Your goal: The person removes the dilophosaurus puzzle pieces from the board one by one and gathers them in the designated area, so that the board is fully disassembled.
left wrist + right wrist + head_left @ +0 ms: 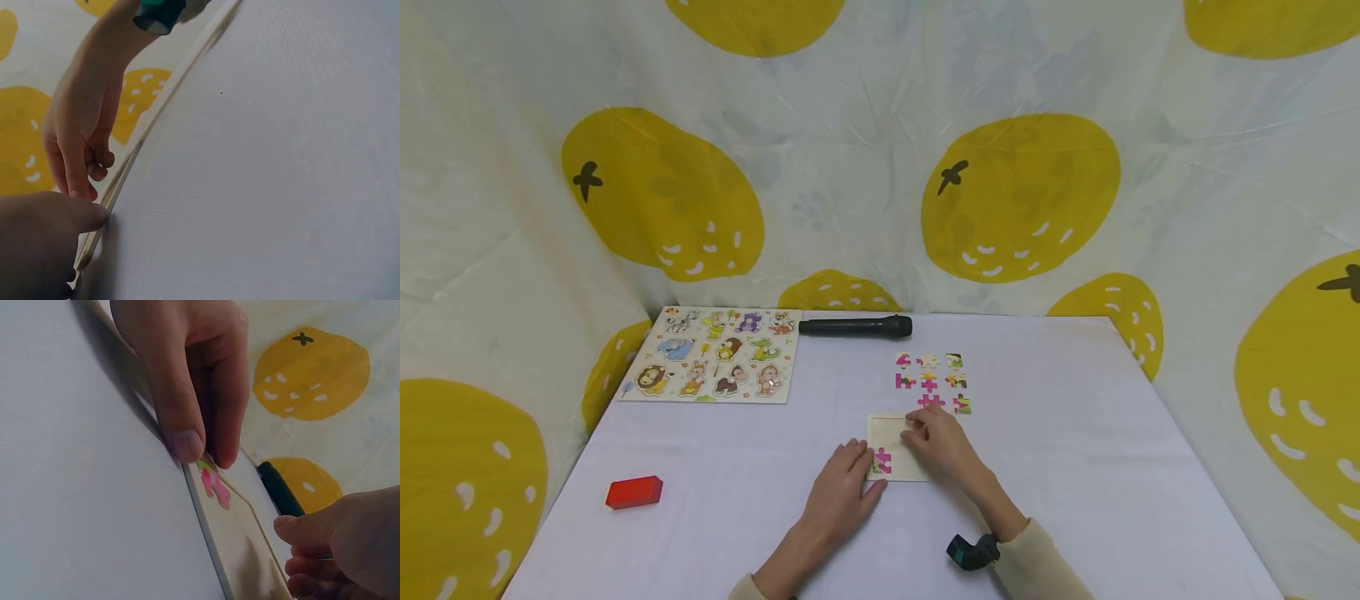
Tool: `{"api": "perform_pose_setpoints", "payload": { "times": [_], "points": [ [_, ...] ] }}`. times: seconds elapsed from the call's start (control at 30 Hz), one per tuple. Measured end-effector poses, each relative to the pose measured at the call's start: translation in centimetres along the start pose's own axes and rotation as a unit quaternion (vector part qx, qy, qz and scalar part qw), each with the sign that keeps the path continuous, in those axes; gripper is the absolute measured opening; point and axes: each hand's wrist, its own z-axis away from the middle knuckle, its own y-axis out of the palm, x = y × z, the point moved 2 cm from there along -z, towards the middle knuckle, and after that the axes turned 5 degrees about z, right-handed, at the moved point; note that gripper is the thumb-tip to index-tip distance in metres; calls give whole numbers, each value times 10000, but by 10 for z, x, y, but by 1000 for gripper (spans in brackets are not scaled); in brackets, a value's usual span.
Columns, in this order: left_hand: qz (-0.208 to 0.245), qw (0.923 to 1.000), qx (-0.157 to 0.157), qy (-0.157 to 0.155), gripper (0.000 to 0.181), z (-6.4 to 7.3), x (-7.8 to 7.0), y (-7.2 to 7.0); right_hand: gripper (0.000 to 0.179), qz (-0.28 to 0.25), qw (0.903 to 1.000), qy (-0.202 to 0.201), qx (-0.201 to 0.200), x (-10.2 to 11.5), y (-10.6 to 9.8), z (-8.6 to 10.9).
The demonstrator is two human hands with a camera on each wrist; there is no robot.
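Note:
A shallow pale wooden puzzle tray [895, 427] lies before me. One pink-and-green jigsaw piece [882, 461] sits in its near left corner, also showing beside my left hand in the right wrist view. My left hand [841, 490] holds that corner, fingers along the left side and thumb at the near edge. Over the tray's far part is my right hand [942, 442], fingers loosely bent, thumb and index finger apart; I see no piece between them. Beyond the tray, several loose jigsaw pieces [928, 381] lie in rows, the nearest row close to the right fingers.
An animal picture board [703, 392] lies at the back left, with a black microphone [853, 327] beside it. A red block [634, 492] rests at the front left. White cloth covers the table [1075, 467]; a fruit-patterned curtain [850, 167] hangs behind.

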Motion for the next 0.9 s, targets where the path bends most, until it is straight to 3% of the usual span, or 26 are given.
{"api": "perform_pose_setpoints", "payload": {
  "times": [0.3, 0.9],
  "points": [
    [-83, 9986, 451, -263, 52, 0, -1, 0, 31, -14, 9989, -440, 149, 12, 13, 14],
    [-45, 9997, 185, -151, 48, 1, 1, 0, 11, 148, 9957, -907, 132, 27, 22, 25]
  ]
}}
